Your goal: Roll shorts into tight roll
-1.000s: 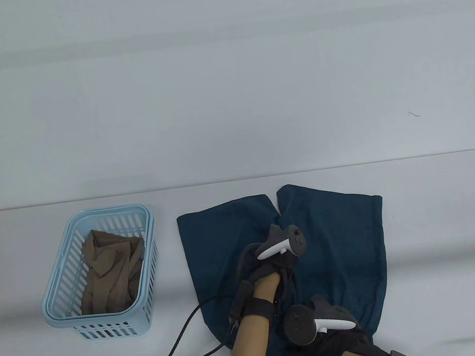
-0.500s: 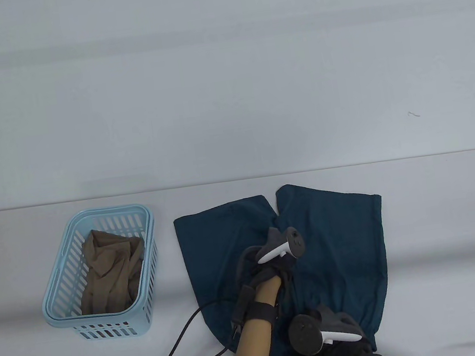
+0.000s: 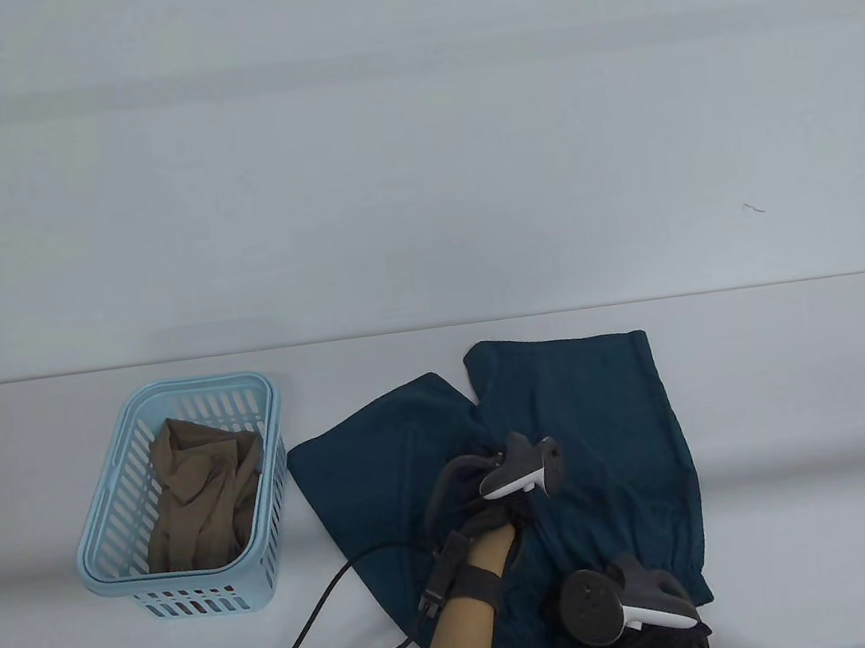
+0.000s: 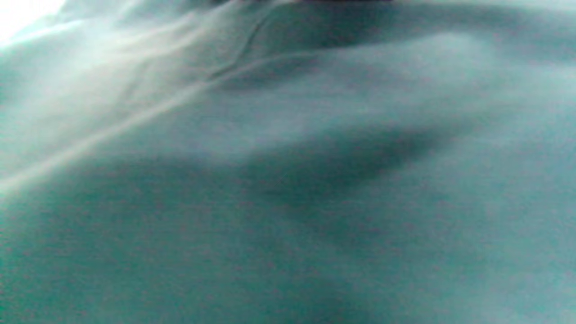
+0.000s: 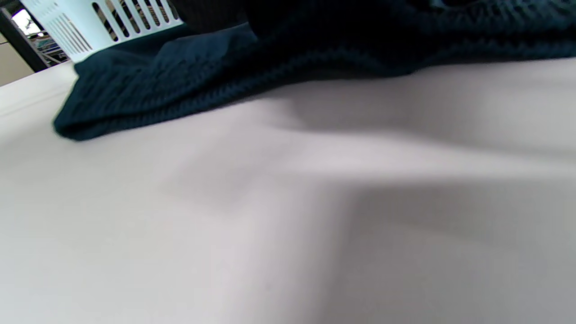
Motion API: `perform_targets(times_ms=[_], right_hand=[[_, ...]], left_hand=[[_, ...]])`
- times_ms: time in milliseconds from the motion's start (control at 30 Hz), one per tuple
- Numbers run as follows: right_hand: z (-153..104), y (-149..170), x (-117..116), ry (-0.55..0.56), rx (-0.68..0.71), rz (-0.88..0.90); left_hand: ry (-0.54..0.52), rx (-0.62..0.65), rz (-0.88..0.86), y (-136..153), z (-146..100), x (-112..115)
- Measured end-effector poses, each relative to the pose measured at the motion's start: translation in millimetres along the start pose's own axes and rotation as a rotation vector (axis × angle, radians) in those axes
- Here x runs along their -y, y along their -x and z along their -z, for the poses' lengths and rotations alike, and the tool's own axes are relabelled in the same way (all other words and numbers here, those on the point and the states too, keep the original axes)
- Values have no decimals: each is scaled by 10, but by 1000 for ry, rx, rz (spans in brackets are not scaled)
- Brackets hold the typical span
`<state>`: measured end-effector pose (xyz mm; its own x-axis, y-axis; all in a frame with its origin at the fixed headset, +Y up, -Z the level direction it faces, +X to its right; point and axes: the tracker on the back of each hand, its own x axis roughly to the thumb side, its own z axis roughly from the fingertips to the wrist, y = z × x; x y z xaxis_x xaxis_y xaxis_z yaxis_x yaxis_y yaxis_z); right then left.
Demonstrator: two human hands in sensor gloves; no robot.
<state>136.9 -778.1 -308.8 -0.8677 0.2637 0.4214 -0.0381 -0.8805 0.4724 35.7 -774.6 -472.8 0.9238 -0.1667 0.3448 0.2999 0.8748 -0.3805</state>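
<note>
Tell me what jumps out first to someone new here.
The dark teal shorts spread flat mid-table, unrolled, with the left hand on their middle and the right hand at their near edge. At far left, a light blue basket holds tan cloth.

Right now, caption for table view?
Gloved left hand and right hand on flat teal shorts beside a light-blue slotted plastic basket.

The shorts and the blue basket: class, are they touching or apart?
Apart. The table view shows a strip of bare table between the shorts and the blue basket.
</note>
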Motion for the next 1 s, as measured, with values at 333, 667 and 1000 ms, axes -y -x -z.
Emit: perform_targets(times_ms=[333, 667, 1000], right_hand=[[-82, 89, 84, -4, -83, -7], [-90, 144, 165, -25, -197, -41], [-41, 203, 179, -44, -320, -172]], left_hand=[[-26, -3, 9, 49, -91, -12], [-24, -20, 35, 67, -89, -5], [-56, 25, 10, 103, -111, 81]])
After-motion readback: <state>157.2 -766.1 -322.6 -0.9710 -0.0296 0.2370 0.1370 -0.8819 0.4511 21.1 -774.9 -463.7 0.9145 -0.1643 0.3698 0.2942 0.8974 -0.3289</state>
